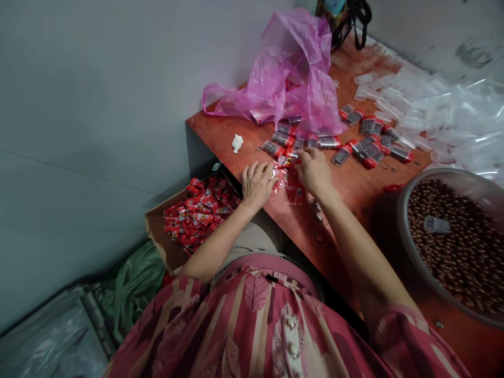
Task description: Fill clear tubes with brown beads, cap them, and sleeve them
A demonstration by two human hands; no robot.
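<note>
At the table's near edge, my left hand [257,185] is bent over a shiny red plastic wrapper [279,177], its fingertips and thumb at the wrapper's side. My right hand [315,172] is closed, fingers pinched at the end of a red packet [288,161] with a yellow emblem. The fingertips are partly hidden. A flat red wrapper [293,195] lies between my hands. Just beyond them lie several clear tubes with red caps [272,148], filled with dark balls.
Left of the table, a cardboard box [157,231] holds red packets [202,215]. A pink plastic bag [271,89] covers the table's back. To the right are empty clear tubes [421,105] and a tub [403,226] of brown balls with a small clear cup [436,224].
</note>
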